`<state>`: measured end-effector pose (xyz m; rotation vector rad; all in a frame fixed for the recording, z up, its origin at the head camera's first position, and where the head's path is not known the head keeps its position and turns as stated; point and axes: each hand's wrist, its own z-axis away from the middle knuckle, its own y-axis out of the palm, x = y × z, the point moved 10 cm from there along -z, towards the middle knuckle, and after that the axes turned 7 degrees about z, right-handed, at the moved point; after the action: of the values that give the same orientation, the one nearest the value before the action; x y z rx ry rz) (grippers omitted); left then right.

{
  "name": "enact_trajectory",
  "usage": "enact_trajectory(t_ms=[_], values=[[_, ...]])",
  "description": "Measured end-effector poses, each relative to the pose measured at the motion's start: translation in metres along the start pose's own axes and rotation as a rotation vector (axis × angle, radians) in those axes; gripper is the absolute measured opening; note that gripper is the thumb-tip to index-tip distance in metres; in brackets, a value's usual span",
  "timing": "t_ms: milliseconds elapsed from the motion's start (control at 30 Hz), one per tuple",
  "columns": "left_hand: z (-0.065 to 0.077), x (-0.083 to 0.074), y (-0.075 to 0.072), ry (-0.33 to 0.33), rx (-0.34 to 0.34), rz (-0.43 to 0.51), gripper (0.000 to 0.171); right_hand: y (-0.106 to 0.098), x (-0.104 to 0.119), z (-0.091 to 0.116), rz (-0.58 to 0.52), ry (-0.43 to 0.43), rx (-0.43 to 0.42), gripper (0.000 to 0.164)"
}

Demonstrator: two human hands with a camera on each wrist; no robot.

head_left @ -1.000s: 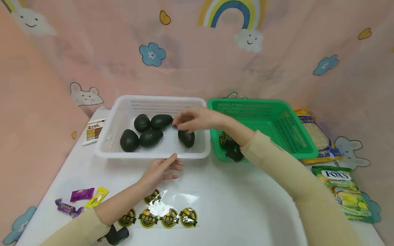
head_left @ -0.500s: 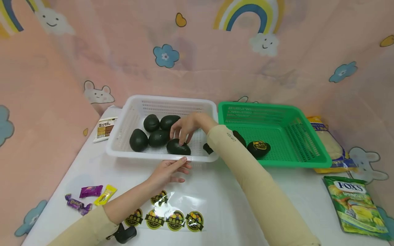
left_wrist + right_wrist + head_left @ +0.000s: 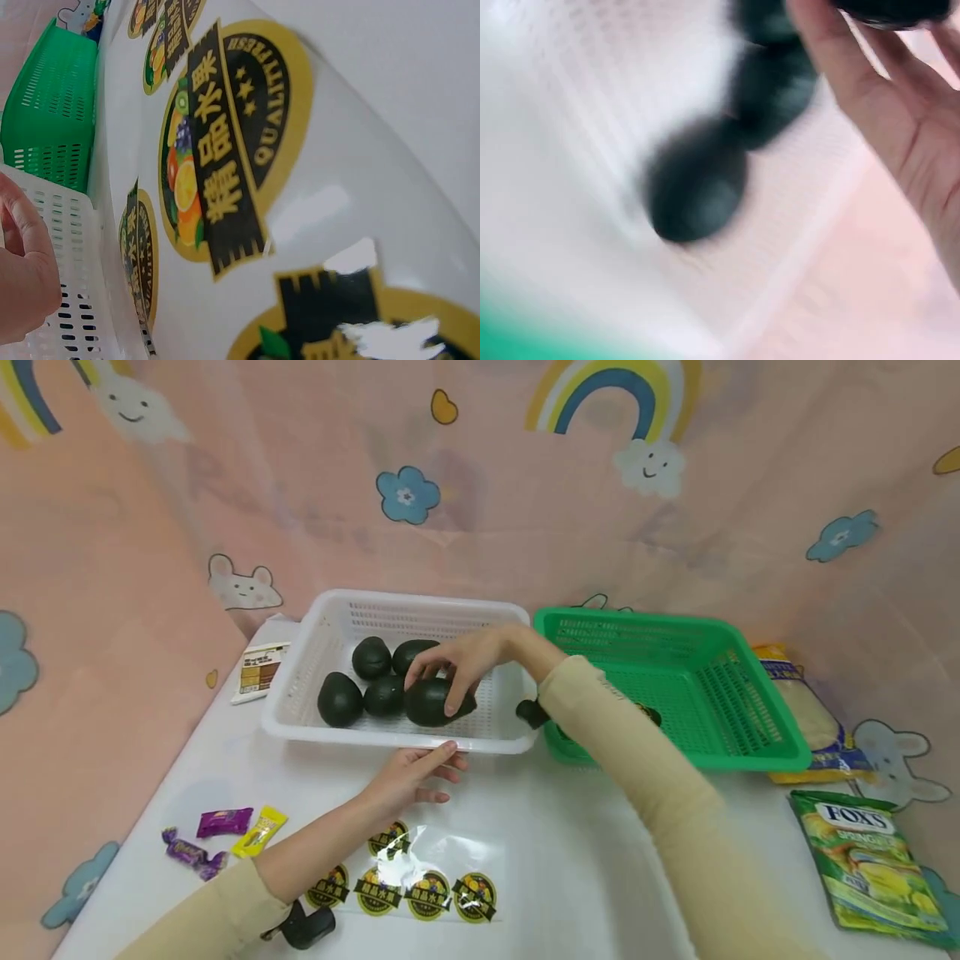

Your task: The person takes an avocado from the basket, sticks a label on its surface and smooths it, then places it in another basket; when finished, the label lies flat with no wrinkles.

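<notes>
My right hand (image 3: 468, 664) grips a dark green avocado (image 3: 431, 702) from above, inside the white basket (image 3: 300, 732). In the right wrist view, the edge of that avocado (image 3: 900, 9) shows beside my fingers. Several more avocados (image 3: 340, 699) lie to its left in the basket. At the basket's front rim, my left hand (image 3: 408, 777) touches the edge with its thumb, its other fingers relaxed below. Against the basket's slotted wall (image 3: 71, 300), the left wrist view shows part of this hand (image 3: 26, 277).
A green basket (image 3: 750, 760) stands close to the right, its stickered avocado (image 3: 651, 714) mostly behind my sleeve. Round fruit stickers (image 3: 428, 895) lie on a clear sheet in front. Wrapped candies (image 3: 225, 822) sit left; a Fox's bag (image 3: 870, 860) and a yellow bag (image 3: 813, 718) lie right.
My right hand has come down onto the front-right avocado, gripped it and lifted it slightly. The left hand stays at the rim. The head view has shifted, so everything sits further right.
</notes>
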<state>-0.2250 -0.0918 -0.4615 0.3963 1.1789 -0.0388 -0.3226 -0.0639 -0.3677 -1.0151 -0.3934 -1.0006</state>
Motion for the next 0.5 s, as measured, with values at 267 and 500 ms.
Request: enact_trajectory(t_ms=[267, 500], values=[[-0.001, 0.002, 0.001, 0.019, -0.025, -0.01, 0.056, 0.067, 0.016, 0.136, 0.012, -0.193, -0.118, 0.065], [-0.004, 0.001, 0.001, 0.031, -0.035, -0.038, 0.055, 0.155, -0.059, 0.151, 0.075, -0.103, -0.299, 0.066]])
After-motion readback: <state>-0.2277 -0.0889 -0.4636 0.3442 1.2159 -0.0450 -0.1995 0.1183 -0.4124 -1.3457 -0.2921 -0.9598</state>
